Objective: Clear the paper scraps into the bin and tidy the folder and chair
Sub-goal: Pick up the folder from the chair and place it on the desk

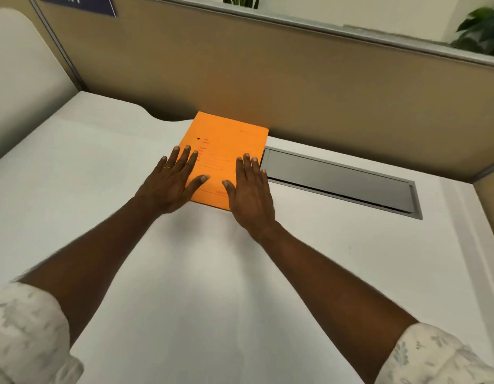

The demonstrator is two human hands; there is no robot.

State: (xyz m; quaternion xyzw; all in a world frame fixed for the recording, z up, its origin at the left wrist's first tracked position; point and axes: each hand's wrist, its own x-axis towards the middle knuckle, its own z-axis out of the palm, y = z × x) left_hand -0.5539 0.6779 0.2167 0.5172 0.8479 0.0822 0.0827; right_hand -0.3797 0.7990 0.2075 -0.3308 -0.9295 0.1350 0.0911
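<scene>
An orange folder [226, 145] lies flat on the white desk [101, 167], its far edge close to the beige partition. My left hand [171, 181] rests flat on the folder's near left side, fingers spread, a ring on one finger. My right hand [251, 187] lies flat on the folder's near right corner, fingers together. Neither hand grips anything. No paper scraps, bin or chair are in view.
A grey cable-tray lid [340, 178] is set into the desk just right of the folder. The beige partition [268, 79] runs along the back, with a curved cut-out [165, 117] in the desk edge. Plants [484, 31] stand behind the partition.
</scene>
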